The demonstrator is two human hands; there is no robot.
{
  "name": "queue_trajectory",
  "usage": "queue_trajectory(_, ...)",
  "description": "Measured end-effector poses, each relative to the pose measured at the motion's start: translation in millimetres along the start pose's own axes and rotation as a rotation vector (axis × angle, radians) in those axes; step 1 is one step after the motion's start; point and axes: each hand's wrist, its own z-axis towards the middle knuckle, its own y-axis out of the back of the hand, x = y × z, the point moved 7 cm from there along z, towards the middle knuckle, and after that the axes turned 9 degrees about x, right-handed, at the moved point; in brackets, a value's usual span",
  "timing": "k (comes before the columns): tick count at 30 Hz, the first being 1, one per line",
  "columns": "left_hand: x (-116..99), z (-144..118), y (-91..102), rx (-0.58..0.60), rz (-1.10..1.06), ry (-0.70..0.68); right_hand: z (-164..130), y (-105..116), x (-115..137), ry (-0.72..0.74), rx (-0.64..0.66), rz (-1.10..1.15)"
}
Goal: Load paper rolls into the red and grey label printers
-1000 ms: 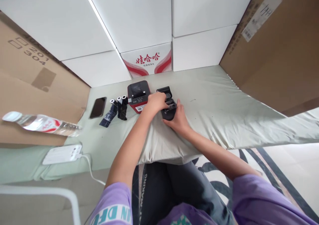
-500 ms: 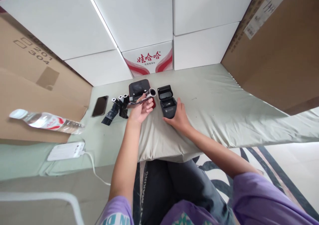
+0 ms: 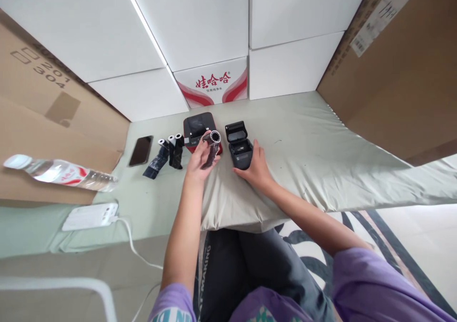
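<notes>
My left hand point(image 3: 203, 158) is closed around a paper roll point(image 3: 214, 137) with a black-rimmed core and a dark strip hanging from it. Behind that hand sits a black and red device point(image 3: 198, 124), partly hidden by the fingers. My right hand point(image 3: 257, 169) grips the side of a small black label printer point(image 3: 241, 151), whose lid point(image 3: 236, 132) stands raised and whose inner bay shows. Left of the red device lie several similar rolls point(image 3: 172, 141) with dark strips trailing toward me.
A phone point(image 3: 141, 151) lies left of the rolls. Further left are a water bottle point(image 3: 67, 173) and a white power bank point(image 3: 90, 216) with a cable. White boxes point(image 3: 210, 27) line the back, and brown cartons point(image 3: 396, 84) flank the cloth-covered surface point(image 3: 303, 136).
My left hand has turned the roll so its strip now hangs down over the fingers instead of stretching left. My right hand and the printer stay in place.
</notes>
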Motion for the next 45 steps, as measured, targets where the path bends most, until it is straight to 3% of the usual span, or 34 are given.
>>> queue_trajectory(8,3,1,-9.4,0.091,0.014,-0.039,0,0,1,0.012,-0.012,-0.01)
queue_trajectory(15,11,2,-1.7,0.103,0.025,-0.04,0,-1,0,0.06,-0.031,-0.031)
queue_trajectory(21,27,2,-2.8,0.171,0.132,0.059,-4,17,23,0.345,-0.142,-0.061)
queue_trajectory(26,35,1,-8.3,0.21,0.274,0.08,-11,24,41,0.536,-0.097,-0.011)
queue_trajectory(38,39,2,-5.1,0.18,0.422,0.097,-7,23,37,0.537,-0.097,0.06)
queue_trajectory(42,31,-2,-4.8,0.124,0.466,0.025,-6,22,34,0.505,-0.06,0.075)
queue_trajectory(45,13,-13,-0.8,0.057,0.496,-0.088,-5,21,26,0.436,-0.065,0.082)
